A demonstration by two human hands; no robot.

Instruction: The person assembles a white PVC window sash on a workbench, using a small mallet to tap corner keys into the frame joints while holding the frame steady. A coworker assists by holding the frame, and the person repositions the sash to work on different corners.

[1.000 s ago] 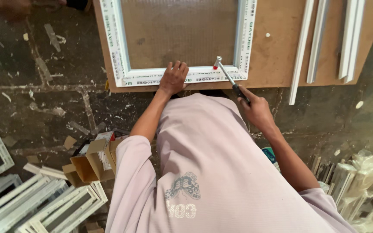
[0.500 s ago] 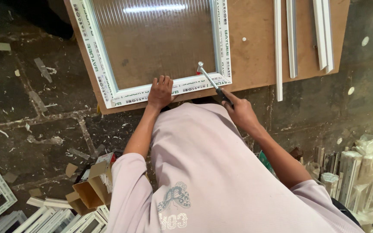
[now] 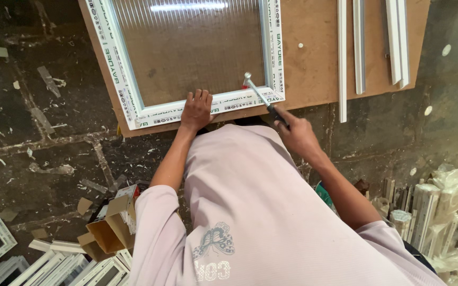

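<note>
Pressing down flat on the bottom rail of the white window frame [image 3: 186, 108] is the left hand [image 3: 196, 110], fingers spread open, while the right hand [image 3: 297, 135] is clamped around a hammer [image 3: 261, 96] whose head sits at the frame's lower right corner. Frame lies on a brown board [image 3: 314, 69], loose white strips [image 3: 356, 47] just beside it.

Even, moderately bright indoor light falls from overhead; a long lamp glares white on the ribbed glass pane [image 3: 186, 47]. The floor [image 3: 38, 132] on the left lies dimmer. Shadows are soft, focus sharp at centre, with slight wide-angle stretching at the edges.
</note>
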